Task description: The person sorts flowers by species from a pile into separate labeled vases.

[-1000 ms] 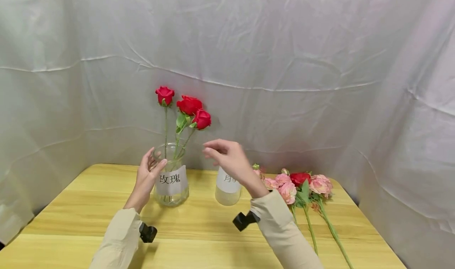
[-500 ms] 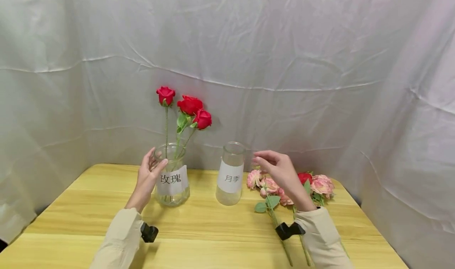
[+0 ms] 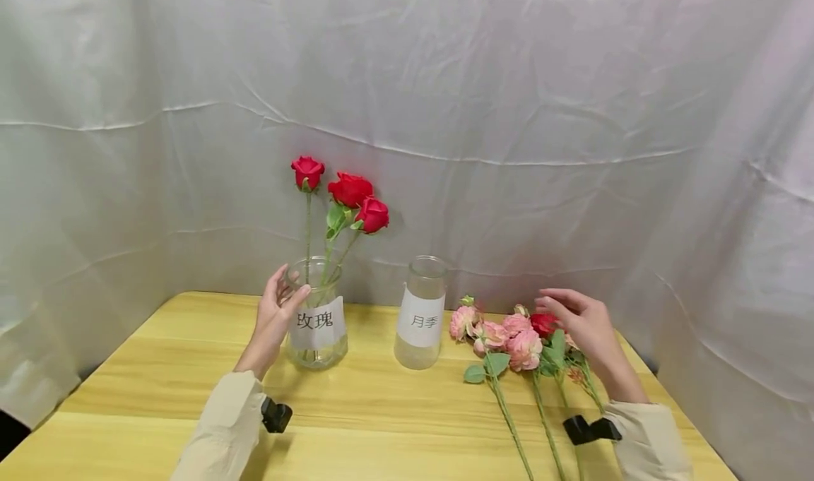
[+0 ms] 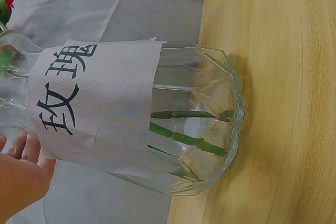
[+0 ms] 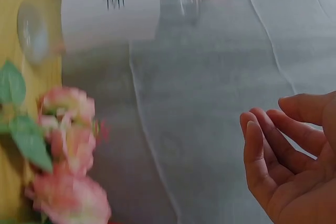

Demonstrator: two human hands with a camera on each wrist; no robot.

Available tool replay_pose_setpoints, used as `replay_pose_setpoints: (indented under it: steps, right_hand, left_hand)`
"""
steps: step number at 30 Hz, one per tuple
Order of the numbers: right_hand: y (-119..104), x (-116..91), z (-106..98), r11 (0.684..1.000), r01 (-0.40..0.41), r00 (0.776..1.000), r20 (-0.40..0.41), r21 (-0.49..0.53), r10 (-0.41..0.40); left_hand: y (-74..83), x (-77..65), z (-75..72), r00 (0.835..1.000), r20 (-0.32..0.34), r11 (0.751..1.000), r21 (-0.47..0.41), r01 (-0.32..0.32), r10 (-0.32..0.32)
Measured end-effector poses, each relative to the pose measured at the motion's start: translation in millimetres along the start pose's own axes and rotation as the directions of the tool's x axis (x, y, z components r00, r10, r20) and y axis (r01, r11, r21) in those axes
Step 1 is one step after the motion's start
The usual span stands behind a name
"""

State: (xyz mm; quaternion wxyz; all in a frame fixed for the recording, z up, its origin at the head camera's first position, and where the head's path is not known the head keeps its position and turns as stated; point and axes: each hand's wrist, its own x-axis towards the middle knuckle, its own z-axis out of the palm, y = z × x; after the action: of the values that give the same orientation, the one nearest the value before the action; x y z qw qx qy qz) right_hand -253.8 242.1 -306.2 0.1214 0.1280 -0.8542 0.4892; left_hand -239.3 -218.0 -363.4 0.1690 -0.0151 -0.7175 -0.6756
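My left hand (image 3: 272,324) grips the wide glass vase (image 3: 326,352) at its neck from the left, thumb in front and fingers behind. Three red roses (image 3: 350,190) stand upright in this vase, which bears a white paper label (image 4: 100,103); their green stems (image 4: 194,142) reach near its bottom. Off to the right, my right hand (image 3: 588,333) hovers above the lying flowers with loosely bent fingers and holds nothing. Nearest to it is a red rose (image 3: 543,323), partly covered by the fingers. Pink flowers (image 3: 524,349) lie beside that rose.
A narrower glass vase (image 3: 425,318) with a white label stands between the wide vase and the lying flowers. Green stems (image 3: 511,424) stretch toward the front of the wooden table (image 3: 356,438). Grey cloth (image 3: 483,114) hangs behind and at both sides.
My right hand has moved right, from beside the roses in the wide vase, past the narrow vase, to above the lying flowers. My left hand stays on the wide vase.
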Motion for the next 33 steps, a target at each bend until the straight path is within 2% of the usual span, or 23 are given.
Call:
replay_pose_setpoints:
  steps: [6, 12, 18, 26, 33]
  right_hand:
    - [31, -14, -27, 0.997, -0.072, 0.997, -0.020, -0.007, 0.072]
    - [54, -21, -38, 0.987, -0.151, 0.989, 0.000, 0.052, 0.151]
    - [74, -26, -42, 0.975, -0.204, 0.979, -0.002, 0.092, 0.206]
    - [94, -31, -40, 0.968, -0.241, 0.970, 0.032, 0.067, 0.240]
    - [105, -30, -34, 0.944, -0.326, 0.944, 0.071, 0.046, 0.323]
  left_hand:
    - [-1.6, 2.5, 4.8, 1.000, 0.006, 1.000, 0.000, -0.010, 0.010]
    - [-1.0, 3.4, 5.0, 1.000, 0.005, 1.000, 0.002, -0.015, 0.015]
    - [-1.1, 3.7, 4.8, 1.000, 0.000, 1.000, 0.003, -0.014, 0.014]
    - [-1.2, 3.1, 4.9, 1.000, -0.005, 1.000, 0.003, -0.003, 0.003]
    - [-1.2, 0.6, 2.6, 1.000, -0.023, 1.000, -0.006, -0.003, 0.002]
